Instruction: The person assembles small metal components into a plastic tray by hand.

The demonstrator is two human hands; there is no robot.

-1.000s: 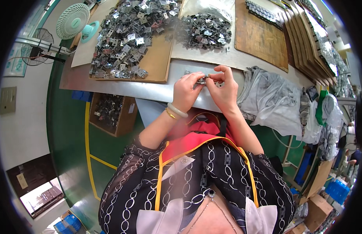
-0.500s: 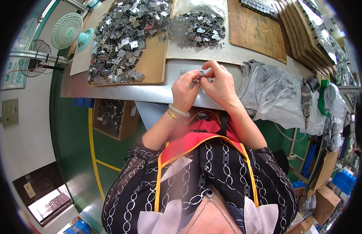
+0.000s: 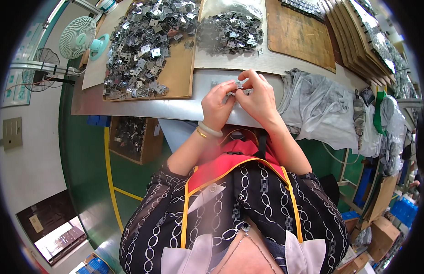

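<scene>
Two heaps of angular metal pieces (image 3: 232, 34), one smooth surface (image 3: 175, 108)
Narrowed fingers (image 3: 222, 90) of left hand (image 3: 215, 106) and right hand (image 3: 260, 99) pinch a small shiny metal part (image 3: 240, 85) above the near edge; one cardboard tray (image 3: 183, 75) bears the larger heap (image 3: 141, 50).

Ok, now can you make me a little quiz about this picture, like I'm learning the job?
1. True or false: the pale bangle is on the right wrist.
2. What lies on the table beside the right hand: (a) a blue crate, (b) a grey cloth or (c) a fan?
3. How many hands work on the small metal piece?

Key:
1. False; it's on the left.
2. b.
3. Two: the left hand and the right hand.
</scene>
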